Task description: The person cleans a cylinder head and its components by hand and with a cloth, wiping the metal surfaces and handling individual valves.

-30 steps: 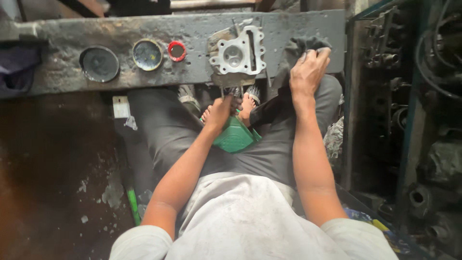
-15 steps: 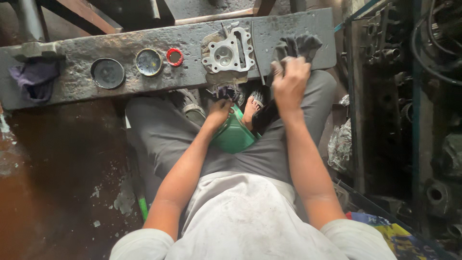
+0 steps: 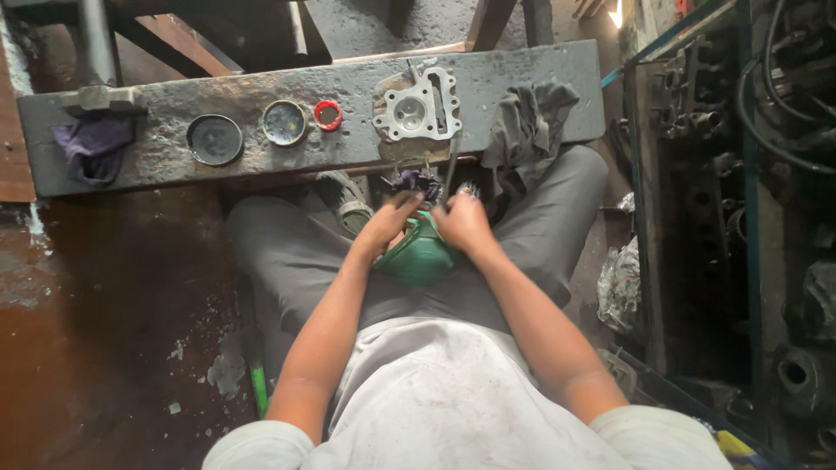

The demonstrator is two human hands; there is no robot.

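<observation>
Over green bowl (image 3: 421, 258), both hands' fingers (image 3: 402, 205) curled.

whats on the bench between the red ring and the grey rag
The pale metal engine part lies between the red ring and the grey rag on the bench, in the head view.

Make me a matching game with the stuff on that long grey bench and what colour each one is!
Things:
1. small ring
2. crumpled rag at the bench's left end
3. cloth draped over the bench's right end
4. metal engine part with holes

Colours:
a. silver-white
b. red
c. dark grey
d. purple

Pairs: 1-b, 2-d, 3-c, 4-a
</observation>
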